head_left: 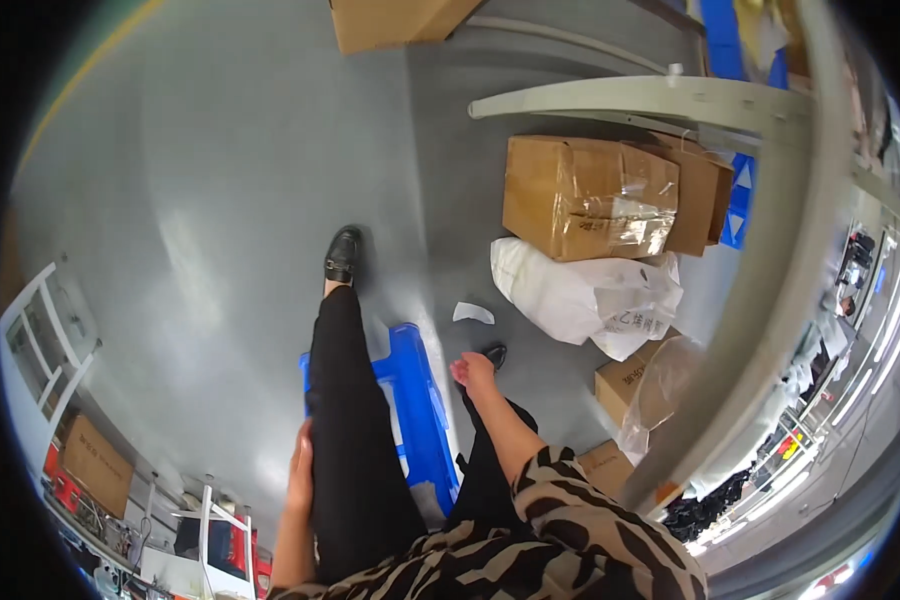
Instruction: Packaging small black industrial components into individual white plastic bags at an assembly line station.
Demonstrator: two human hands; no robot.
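**Reaching down toward the blue crate on the floor**

The person stands over a blue plastic crate [415, 400] that lies on the grey floor [220, 200] between and partly behind the two dark-trousered legs, near the middle of the view. The right hand [473, 370] stretches down and forward, just right of the crate's far corner and not touching it. Its fingers [462, 372] are loosely curled, partly open, and hold nothing. The left hand [301, 468] lies flat against the outer side of the left thigh; its fingers are extended along the trouser leg, open and empty.

To do this well, my judgement is that the reach should come lower with bent knees, and the right hand should meet the crate's rim squarely before closing, since the legs hide much of the crate.

A small white slip of paper [473, 313] lies on the floor just beyond the right hand. Farther right sit a white sack [580, 295] and taped cardboard boxes [590, 195], under a pale metal frame [770, 250].
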